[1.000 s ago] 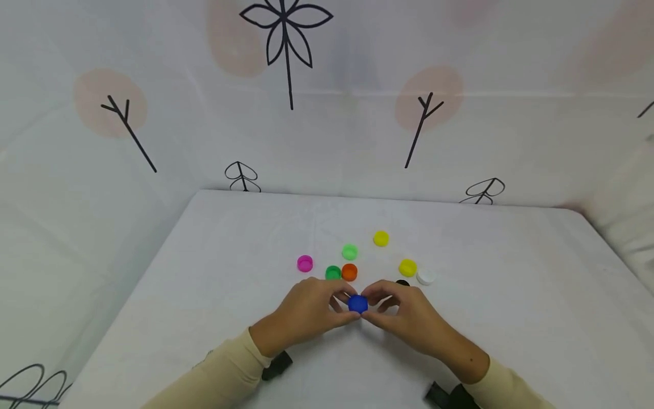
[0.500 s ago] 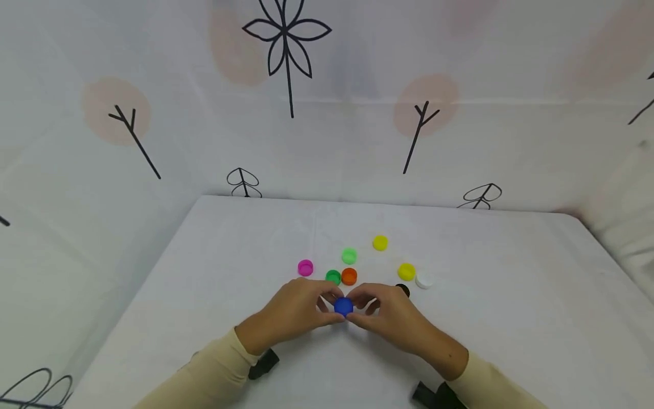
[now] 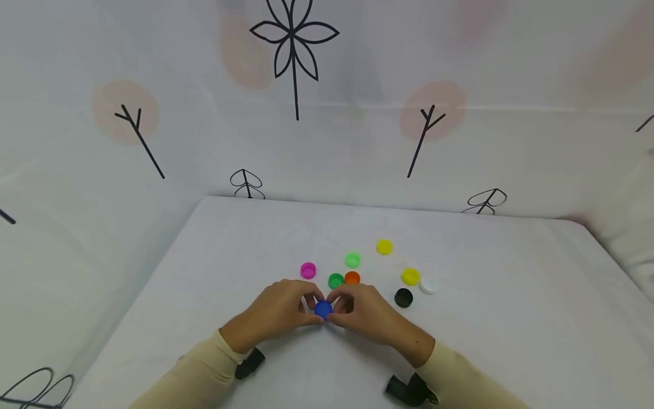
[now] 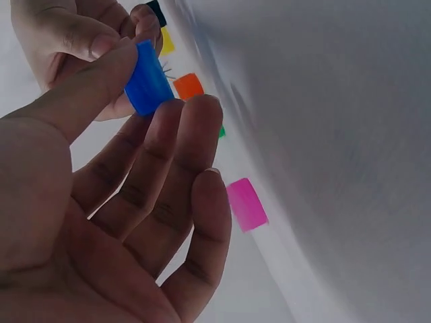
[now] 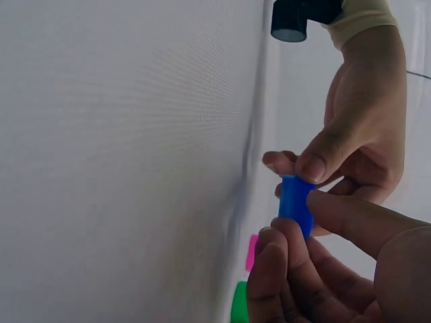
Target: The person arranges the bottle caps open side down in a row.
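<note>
A blue bottle cap [image 3: 323,309] is held up between both hands, over the near middle of the white table. My left hand [image 3: 276,311] pinches its left side with thumb and fingertips. From the other side my right hand [image 3: 369,316] pinches the same cap. In the left wrist view, the blue cap [image 4: 149,79] sits between the left thumb and fingers, with the right hand [image 4: 74,40] behind it. The right wrist view has the blue cap [image 5: 296,204] edge-on, fingertips of both hands on it.
Loose caps lie just beyond the hands: magenta [image 3: 308,270], green [image 3: 335,280], light green [image 3: 352,260], orange [image 3: 352,278], yellow [image 3: 385,246], another yellow [image 3: 410,276], white [image 3: 428,286] and black [image 3: 403,297]. Patterned cloth [image 3: 347,147] rises behind the table [image 3: 245,238].
Both hands have moved left in the head view, carrying the blue cap with them. The black cap, partly covered before, shows fully now; the right hand partly covers the orange one.
</note>
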The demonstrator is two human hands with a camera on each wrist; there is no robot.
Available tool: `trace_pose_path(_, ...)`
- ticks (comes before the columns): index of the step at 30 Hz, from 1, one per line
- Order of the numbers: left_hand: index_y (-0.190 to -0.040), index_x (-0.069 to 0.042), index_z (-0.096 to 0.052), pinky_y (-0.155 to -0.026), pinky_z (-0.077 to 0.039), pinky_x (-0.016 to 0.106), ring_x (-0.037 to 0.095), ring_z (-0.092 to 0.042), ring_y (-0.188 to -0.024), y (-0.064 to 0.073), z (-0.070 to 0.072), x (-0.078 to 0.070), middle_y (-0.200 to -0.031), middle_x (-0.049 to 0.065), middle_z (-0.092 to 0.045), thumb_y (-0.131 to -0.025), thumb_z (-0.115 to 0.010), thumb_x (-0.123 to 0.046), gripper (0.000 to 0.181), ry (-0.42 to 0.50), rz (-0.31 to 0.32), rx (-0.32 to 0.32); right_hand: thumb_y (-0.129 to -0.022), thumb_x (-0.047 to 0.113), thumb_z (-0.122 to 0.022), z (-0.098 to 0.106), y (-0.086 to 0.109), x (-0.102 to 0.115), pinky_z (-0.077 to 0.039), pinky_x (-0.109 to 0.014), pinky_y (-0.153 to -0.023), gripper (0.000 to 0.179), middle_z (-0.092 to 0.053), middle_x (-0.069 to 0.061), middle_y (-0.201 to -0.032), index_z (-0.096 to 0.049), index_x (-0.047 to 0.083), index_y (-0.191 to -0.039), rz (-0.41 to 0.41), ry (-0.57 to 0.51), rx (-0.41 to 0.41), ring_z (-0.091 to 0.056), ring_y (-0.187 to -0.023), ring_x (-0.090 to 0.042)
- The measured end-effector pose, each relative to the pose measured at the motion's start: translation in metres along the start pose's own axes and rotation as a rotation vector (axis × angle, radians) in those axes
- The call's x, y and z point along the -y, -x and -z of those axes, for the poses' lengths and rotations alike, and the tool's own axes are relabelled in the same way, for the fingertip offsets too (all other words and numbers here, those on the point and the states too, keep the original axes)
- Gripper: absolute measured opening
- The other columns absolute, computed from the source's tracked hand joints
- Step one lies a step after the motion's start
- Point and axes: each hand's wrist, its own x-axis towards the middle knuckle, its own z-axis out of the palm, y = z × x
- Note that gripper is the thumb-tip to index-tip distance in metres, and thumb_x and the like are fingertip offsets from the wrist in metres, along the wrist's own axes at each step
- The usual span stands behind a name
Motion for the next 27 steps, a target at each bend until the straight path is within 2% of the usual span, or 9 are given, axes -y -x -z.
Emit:
trace_pose_path(6, -0.101, -0.018, -0.074, -0.059, -0.047, 0.020, 0.001, -0.055, -0.066, 0.003, 0.001, 0.009, -0.081, -0.010, -0.068, -0.079, -0.086, -0.027, 0.027, -0.030, 0.017, 0.003, -0.086, 0.011, -0.078, -0.010, -0.011, 0.001, -0.052, -0.018, -0.067, 0.021, -0.069, 0.006, -0.079, -0.071, 0.009, -0.106, -0.029, -0.039, 0.035, -0.062, -0.075, -0.009)
trace_pose_path(13, -0.101, -0.018, -0.074, -0.060, -0.046, 0.021, 0.003, -0.054, -0.067, 0.001, 0.000, 0.012, -0.081, -0.010, -0.067, -0.078, -0.087, -0.027, 0.028, -0.039, 0.030, 0.021, -0.086, 0.010, -0.077, -0.012, -0.014, -0.003, -0.052, -0.018, -0.069, 0.020, -0.071, 0.005, -0.080, -0.071, 0.009, -0.105, -0.031, -0.034, 0.042, -0.063, -0.077, -0.009)
trace_pose_path(27, -0.100, -0.016, -0.078, -0.061, -0.045, 0.021, 0.004, -0.053, -0.069, 0.000, -0.003, 0.015, -0.081, -0.009, -0.068, -0.076, -0.088, -0.026, 0.028, -0.071, 0.000, 0.005, -0.086, 0.009, -0.077, -0.016, -0.016, -0.007, -0.050, -0.017, -0.068, 0.019, -0.068, 0.004, -0.077, -0.071, 0.007, -0.103, -0.009, -0.021, 0.040, -0.061, -0.073, -0.010)
